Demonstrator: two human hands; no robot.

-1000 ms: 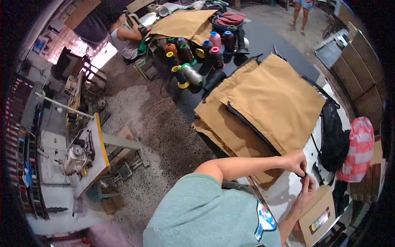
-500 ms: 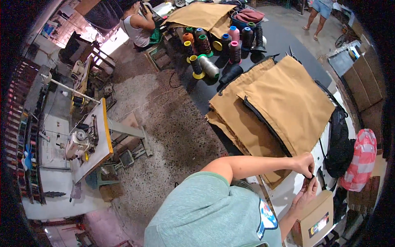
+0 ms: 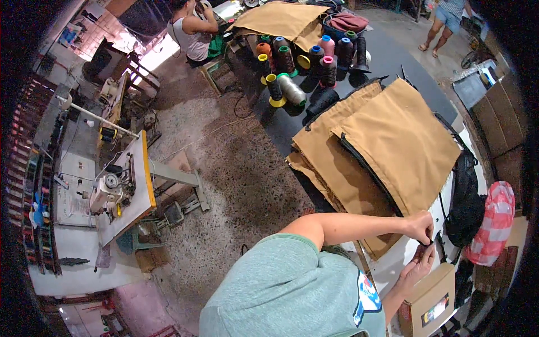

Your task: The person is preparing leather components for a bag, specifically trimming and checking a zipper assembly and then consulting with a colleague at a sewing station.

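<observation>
My left hand (image 3: 419, 228) and my right hand (image 3: 417, 266) meet over the white tabletop at the right. Both are closed, fingertips pinched together on a small dark piece (image 3: 431, 244) whose kind is too small to make out. Beyond my left forearm lies a stack of tan fabric panels (image 3: 401, 143), the top one edged with a black strip (image 3: 368, 171). A cardboard box (image 3: 429, 300) stands beside my right wrist. The black bag-like item (image 3: 465, 194) lies just past my hands.
Several thread cones (image 3: 292, 90) stand or lie on the dark table (image 3: 387, 53). A red-and-white checked bundle (image 3: 492, 224) sits at the right. A sewing machine (image 3: 108, 191) is on the left. One person (image 3: 193, 36) sits at the back; another's legs (image 3: 439, 31) show far right.
The view has shifted slightly, so most things appear a little lower and to the right. My hands stay together on the small dark piece.
</observation>
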